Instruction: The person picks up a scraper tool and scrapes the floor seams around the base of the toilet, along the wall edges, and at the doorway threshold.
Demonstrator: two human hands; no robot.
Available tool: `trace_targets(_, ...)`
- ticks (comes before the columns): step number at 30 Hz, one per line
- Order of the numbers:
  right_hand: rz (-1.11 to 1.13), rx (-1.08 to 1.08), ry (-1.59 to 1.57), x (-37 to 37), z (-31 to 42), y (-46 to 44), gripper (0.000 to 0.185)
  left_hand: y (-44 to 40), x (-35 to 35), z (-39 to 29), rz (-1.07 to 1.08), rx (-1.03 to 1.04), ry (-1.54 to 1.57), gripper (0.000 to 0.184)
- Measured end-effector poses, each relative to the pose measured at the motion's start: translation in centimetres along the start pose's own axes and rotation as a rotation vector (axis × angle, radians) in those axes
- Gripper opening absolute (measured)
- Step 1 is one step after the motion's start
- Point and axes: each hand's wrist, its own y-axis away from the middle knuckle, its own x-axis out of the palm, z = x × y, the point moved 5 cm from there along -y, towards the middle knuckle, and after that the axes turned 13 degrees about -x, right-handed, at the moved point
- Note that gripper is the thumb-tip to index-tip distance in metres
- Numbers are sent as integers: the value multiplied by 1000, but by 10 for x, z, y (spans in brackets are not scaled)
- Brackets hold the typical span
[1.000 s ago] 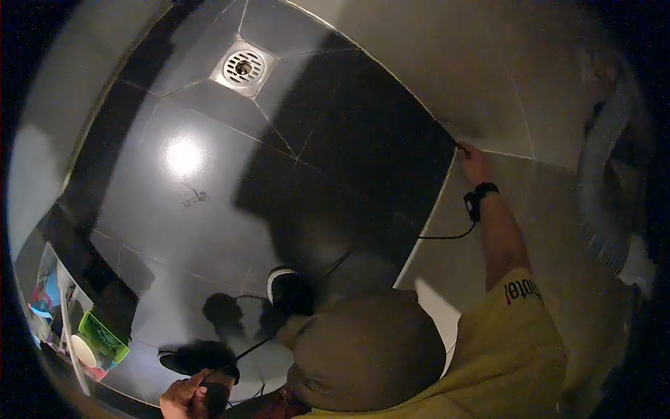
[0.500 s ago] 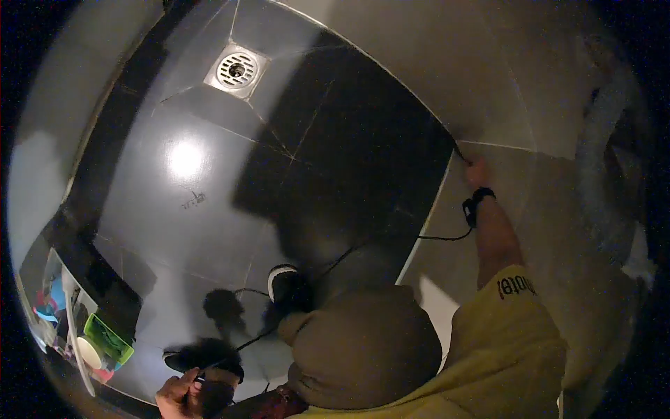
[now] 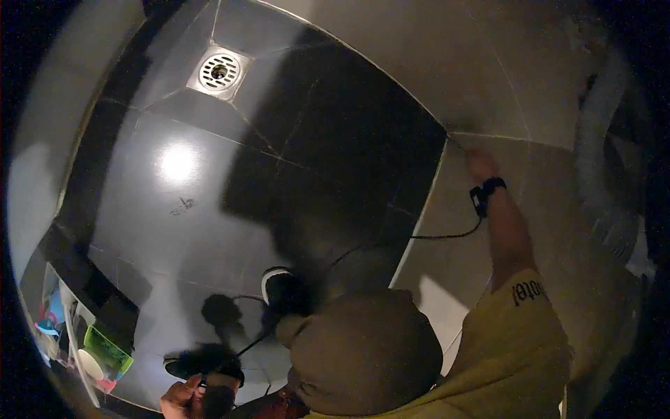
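Lettered sleeve point(image 3: 515, 328), apparently yellow, black wristband point(image 3: 495, 185)

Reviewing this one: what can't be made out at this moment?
Head view, thin dark item by the right hand: too small and dim to identify.
Head view, left hand: cut off by the bottom edge; shadow hides what, if anything, it grips.
Head view, lettering: the sleeve's curve hides part.
Head view, dark mark on the floor tile: too blurred.

right hand point(image 3: 481, 165) at arm's length, left hand point(image 3: 180, 398) curled low
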Motion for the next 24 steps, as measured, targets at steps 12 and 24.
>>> trace_targets(12, -212, -96, -11, -2, 6, -1, 27, 15, 13, 46, 74, -274, 164, 10)
trace_targets(24, -149, 299, -602, -64, 73, 33, 24, 26, 4, 70, 163, -246, 206, 24)
